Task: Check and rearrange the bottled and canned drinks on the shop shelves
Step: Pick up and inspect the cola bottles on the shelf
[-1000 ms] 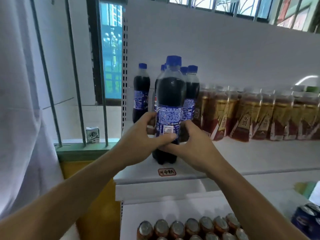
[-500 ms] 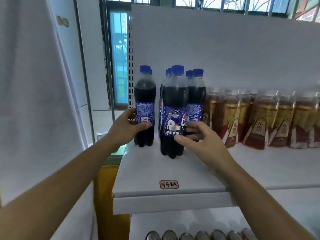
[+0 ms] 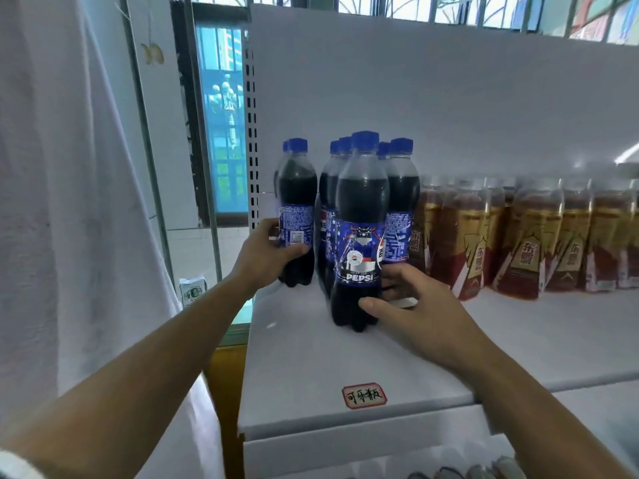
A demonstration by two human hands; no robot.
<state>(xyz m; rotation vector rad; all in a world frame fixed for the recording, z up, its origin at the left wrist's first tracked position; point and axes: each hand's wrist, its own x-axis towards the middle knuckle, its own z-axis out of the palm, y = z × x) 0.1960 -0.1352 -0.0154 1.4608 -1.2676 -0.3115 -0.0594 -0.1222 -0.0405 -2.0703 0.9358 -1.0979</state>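
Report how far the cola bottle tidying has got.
Done: the front blue-capped plastic cola bottle stands upright, logo forward. In hand: the right hand holds its base, the left hand grips the left blue-capped cola bottle, small print outward. Left: probably turning it, then checking the amber drink bottles.

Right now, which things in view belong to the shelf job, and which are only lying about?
Job: front Pepsi bottle, gripped by the right hand; left Pepsi bottle, gripped by the left hand; rear Pepsi bottles; amber drink bottles; shelf.
Lying about: small carton; white curtain.
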